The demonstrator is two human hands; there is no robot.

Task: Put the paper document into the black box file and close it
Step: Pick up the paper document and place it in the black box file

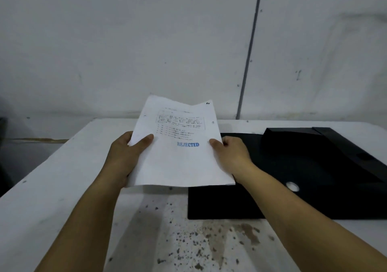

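Observation:
I hold a white paper document (178,162) in the air above the table, tilted up toward me. It carries printed text and a blue "REJECTED" stamp. My left hand (125,156) grips its left edge, thumb on top. My right hand (232,156) grips its right edge the same way. The black box file (303,177) lies open and flat on the table to the right, with its tray part at the far right and a round metal finger hole on its near panel. The paper's lower right corner overlaps the file's left panel in view.
The white table (52,188) has dark stains and specks on its near middle part. A plain white wall stands right behind it, with a grey vertical strip (249,51) running down it. The table's left edge drops to a dark floor.

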